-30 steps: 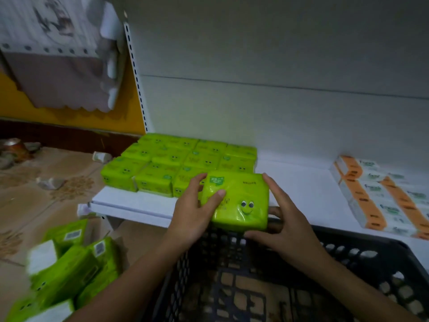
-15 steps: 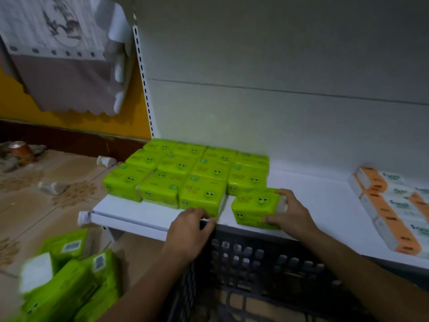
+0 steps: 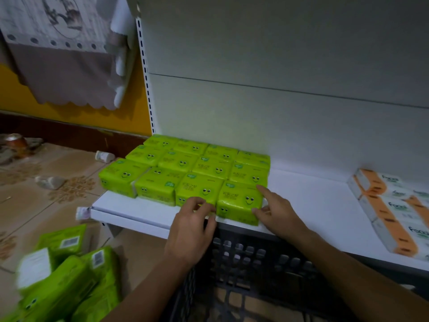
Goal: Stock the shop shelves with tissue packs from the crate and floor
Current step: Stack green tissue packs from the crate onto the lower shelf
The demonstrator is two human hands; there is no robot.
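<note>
The lime-green tissue pack (image 3: pixel 240 202) is glossy, with a smiling face printed on top and a pair of eyes on its front. It lies flat on the white shelf (image 3: pixel 313 205) as the right end of the front row, touching the green block (image 3: pixel 181 163) behind and beside it.

My right hand (image 3: pixel 278 212) lies open against its right side, forefinger straight along the top edge and thumb at the front corner. My left hand (image 3: pixel 192 226) has bent fingers, tips where the pack meets its neighbour; I cannot tell whether they pinch anything.

The pack's front sits near the shelf lip, with the black crate (image 3: pixel 255 259) just below. To the right the shelf runs bare up to the orange-and-white packs (image 3: pixel 394 217).

The smile faces me and the sides square with the row. The pack looks nearly square, so I cannot tell its long axis.
</note>
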